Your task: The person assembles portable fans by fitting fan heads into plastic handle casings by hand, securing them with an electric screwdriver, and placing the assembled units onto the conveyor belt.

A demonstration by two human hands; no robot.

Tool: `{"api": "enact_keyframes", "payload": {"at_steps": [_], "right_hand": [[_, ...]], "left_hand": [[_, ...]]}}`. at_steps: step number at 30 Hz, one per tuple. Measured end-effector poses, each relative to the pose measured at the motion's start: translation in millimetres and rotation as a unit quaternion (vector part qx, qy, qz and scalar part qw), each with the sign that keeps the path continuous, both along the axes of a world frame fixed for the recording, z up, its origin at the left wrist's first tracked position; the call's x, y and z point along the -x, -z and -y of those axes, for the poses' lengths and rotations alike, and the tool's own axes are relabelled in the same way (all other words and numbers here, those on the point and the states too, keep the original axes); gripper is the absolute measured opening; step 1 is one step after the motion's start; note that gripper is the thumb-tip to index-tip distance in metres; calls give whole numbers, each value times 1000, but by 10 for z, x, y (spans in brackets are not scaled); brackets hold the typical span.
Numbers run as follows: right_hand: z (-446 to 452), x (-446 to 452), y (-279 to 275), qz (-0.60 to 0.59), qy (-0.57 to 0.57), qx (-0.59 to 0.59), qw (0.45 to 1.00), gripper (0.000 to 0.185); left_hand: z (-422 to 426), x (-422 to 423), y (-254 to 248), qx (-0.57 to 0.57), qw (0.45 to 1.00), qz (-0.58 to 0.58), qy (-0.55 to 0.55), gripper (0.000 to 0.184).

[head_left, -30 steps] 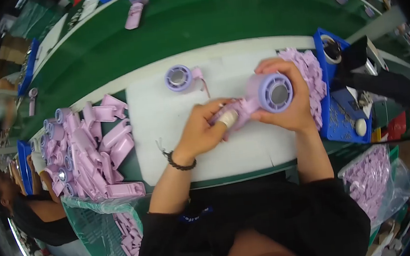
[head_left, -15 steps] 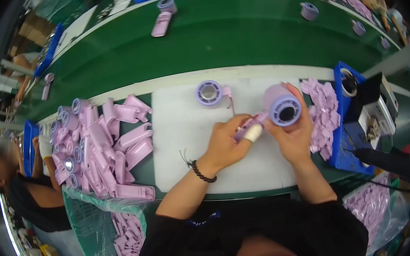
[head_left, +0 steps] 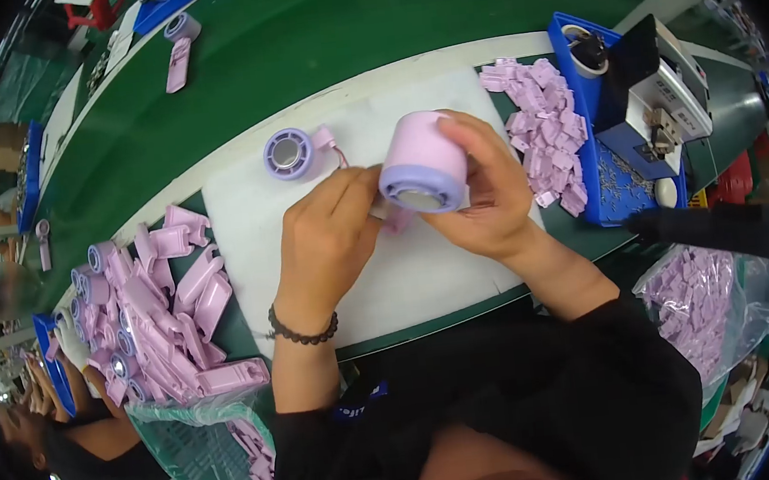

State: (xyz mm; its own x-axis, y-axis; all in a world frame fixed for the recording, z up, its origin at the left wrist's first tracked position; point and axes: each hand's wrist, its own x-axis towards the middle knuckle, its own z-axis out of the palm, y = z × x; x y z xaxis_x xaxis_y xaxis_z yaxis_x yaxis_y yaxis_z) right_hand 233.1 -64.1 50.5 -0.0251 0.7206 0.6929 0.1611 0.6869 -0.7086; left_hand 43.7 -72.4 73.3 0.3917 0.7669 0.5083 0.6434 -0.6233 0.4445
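In my right hand (head_left: 495,188) is a pink-and-lilac fan head (head_left: 422,148), tilted so that its lilac slotted ring faces down toward me. My left hand (head_left: 324,236), a dark bead bracelet on its wrist, is closed at the left side of that fan head. Its fingertips are largely hidden, so what they pinch cannot be made out. Part of a small pink piece (head_left: 395,222) shows blurred beneath the fan head, between both hands. A second fan head (head_left: 288,155), with a pink stub and thin wire, lies on the white mat (head_left: 399,299) beyond my left hand.
Pink handle shells (head_left: 145,300) and fan heads are heaped at left, above a green crate (head_left: 197,452). Small pink parts (head_left: 545,127) lie at right, beside a blue tray (head_left: 580,105) of screws with a boxy device (head_left: 654,108). A dark tool (head_left: 722,231) juts in nearby. Someone sits far left.
My view has turned, shifting the bench leftward and up. The fan head is now more upright, with its ring tipped downward. My left hand has come up close against it, hiding the small pink piece more.
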Motion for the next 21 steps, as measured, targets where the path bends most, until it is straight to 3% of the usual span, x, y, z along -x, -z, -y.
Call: {"api": "enact_keyframes", "payload": {"at_steps": [5, 9, 15, 19, 21], "right_hand": [[36, -62, -49, 57, 51, -95, 993, 56], [56, -85, 14, 53, 53, -136, 988, 55], [59, -178, -8, 86, 21, -121, 989, 59], [67, -110, -73, -65, 15, 56, 996, 64], [59, -96, -60, -95, -4, 120, 988, 64]], "left_hand": [[148, -177, -147, -41, 994, -90, -52, 27], [180, -254, -170, 63, 996, -13, -60, 23], [106, -204, -174, 183, 981, 2, -59, 22], [-34, -121, -140, 182, 978, -83, -68, 24], [-160, -233, 171, 66, 993, 99, -11, 26]]}}
